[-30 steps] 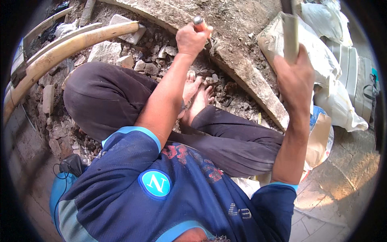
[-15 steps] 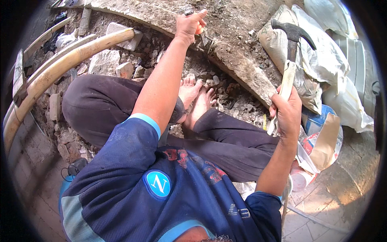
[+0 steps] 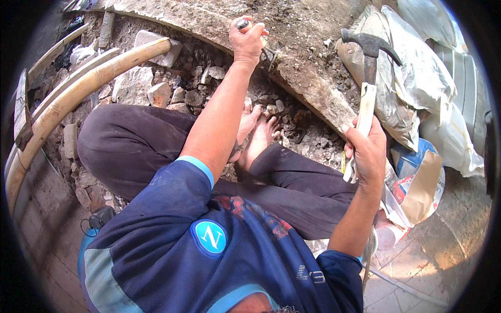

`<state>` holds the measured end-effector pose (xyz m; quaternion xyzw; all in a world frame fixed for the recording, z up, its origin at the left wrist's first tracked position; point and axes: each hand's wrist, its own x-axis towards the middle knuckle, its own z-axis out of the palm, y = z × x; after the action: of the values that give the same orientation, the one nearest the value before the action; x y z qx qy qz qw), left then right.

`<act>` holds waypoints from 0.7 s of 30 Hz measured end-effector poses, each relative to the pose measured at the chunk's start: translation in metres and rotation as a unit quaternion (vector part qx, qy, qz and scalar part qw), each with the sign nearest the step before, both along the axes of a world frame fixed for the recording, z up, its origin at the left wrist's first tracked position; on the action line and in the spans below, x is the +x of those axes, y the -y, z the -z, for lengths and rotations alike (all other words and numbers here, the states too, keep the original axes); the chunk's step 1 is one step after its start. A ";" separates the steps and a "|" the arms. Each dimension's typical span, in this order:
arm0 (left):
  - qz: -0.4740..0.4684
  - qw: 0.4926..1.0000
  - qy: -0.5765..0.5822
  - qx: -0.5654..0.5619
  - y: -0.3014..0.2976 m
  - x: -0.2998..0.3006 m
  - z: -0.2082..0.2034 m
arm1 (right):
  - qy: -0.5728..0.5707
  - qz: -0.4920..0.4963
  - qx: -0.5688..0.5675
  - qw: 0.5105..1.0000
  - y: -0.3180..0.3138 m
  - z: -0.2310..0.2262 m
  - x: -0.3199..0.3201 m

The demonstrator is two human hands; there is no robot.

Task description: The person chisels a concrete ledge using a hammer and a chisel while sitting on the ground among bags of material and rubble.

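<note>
My left hand (image 3: 247,44) is closed around a chisel, whose round metal butt (image 3: 242,24) shows above the fist. Below the fingers, the chisel's metal end (image 3: 269,56) meets the broken edge of a concrete slab (image 3: 308,86); its exact tip is hard to make out. In my right hand (image 3: 368,148) is a claw hammer (image 3: 371,46), gripped low on a handle wrapped in whitish material. The hammer's dark head is raised, apart from the chisel and to its right. My bare feet (image 3: 255,130) rest on rubble below the slab edge.
Stone chunks (image 3: 133,86) and loose rubble lie left of my feet. A curved bamboo pole (image 3: 78,94) arches along the left side. Full sacks (image 3: 365,57) stand at the far right, with a torn paper bag (image 3: 421,188) nearer. A blue container (image 3: 86,240) is behind my left side.
The hammer has shifted slightly left along with my right hand. My left hand has turned a little on the chisel, showing more of its butt, and my left forearm has swung slightly right.
</note>
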<state>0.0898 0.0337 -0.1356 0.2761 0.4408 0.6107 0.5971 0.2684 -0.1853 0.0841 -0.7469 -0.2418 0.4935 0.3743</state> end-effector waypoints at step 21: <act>-0.004 0.800 -0.564 0.202 -0.013 -0.023 0.014 | 0.000 -0.064 -0.034 0.997 -0.002 0.008 -0.009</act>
<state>0.0664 0.0469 -0.1497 0.6846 0.5675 0.4244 0.1708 0.2589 -0.1830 0.0764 -0.7423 -0.2724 0.5241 0.3164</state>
